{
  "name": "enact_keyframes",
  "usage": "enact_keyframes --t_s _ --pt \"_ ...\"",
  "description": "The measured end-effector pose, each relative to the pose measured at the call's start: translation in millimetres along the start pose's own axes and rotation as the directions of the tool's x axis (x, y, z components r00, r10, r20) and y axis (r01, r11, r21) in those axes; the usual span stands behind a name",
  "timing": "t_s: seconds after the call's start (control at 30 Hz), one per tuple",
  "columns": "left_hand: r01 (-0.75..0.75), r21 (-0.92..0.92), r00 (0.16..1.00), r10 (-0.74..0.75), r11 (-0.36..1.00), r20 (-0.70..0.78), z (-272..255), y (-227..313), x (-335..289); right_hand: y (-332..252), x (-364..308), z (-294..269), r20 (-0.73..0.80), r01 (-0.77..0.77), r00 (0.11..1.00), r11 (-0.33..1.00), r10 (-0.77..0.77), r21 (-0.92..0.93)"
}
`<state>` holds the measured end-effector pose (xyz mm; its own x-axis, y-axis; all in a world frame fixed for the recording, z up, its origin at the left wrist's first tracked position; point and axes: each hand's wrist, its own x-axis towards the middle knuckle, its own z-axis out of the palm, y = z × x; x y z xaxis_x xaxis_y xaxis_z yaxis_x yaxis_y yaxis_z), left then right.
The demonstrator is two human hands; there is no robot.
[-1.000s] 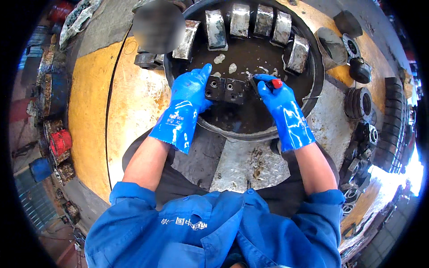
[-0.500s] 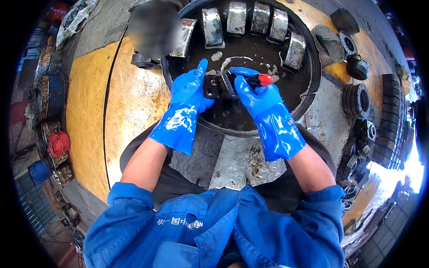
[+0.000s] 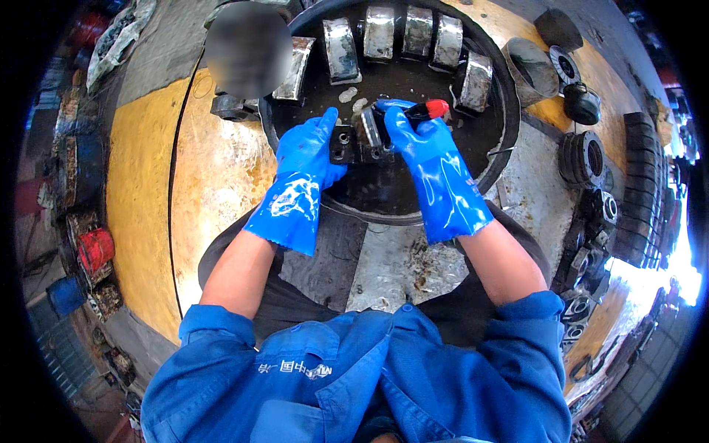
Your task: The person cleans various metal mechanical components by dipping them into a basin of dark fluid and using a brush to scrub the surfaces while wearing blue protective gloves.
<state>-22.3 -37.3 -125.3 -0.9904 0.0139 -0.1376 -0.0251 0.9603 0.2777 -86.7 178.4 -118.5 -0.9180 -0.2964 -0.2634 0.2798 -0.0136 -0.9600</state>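
Note:
My left hand (image 3: 304,151), in a blue rubber glove, grips a dark, wet metal block (image 3: 342,142) with round holes in its face. Its index finger points forward along the block's left side. My right hand (image 3: 422,148), gloved alike, is closed around a tool with a black-and-red handle (image 3: 436,109), whose working end is hidden. Between the hands stands a shiny narrow metal plate (image 3: 368,129); whether it belongs to the block or the tool I cannot make out. Both hands are over a round black tub (image 3: 511,125) of dark liquid.
Several curved metal pieces (image 3: 379,33) stand in an arc along the tub's far side. Rings and cylindrical parts (image 3: 583,159) line the right, near an open metal cylinder (image 3: 532,70). A dark metal part (image 3: 230,108) lies left of the tub, on a yellowish sheet (image 3: 140,170).
My right hand has shifted slightly up and left with the tool. The metal plate between my hands now shows a brighter, broader face. My left hand keeps its grip.

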Motion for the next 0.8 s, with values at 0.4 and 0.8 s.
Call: enact_keyframes --t_s 0.4,0.8 --pt "-0.060 -0.051 0.998 0.058 0.997 -0.034 10.4 -12.1 -2.2 -13.1 -32.8 -40.1 0.029 -0.048 0.997 0.858 0.073 -0.512" --pt "-0.084 0.178 0.996 0.086 0.981 -0.003 6.2 -14.4 4.8 1.0 -13.4 -39.2 0.059 0.215 0.975 0.863 -0.212 -0.457"
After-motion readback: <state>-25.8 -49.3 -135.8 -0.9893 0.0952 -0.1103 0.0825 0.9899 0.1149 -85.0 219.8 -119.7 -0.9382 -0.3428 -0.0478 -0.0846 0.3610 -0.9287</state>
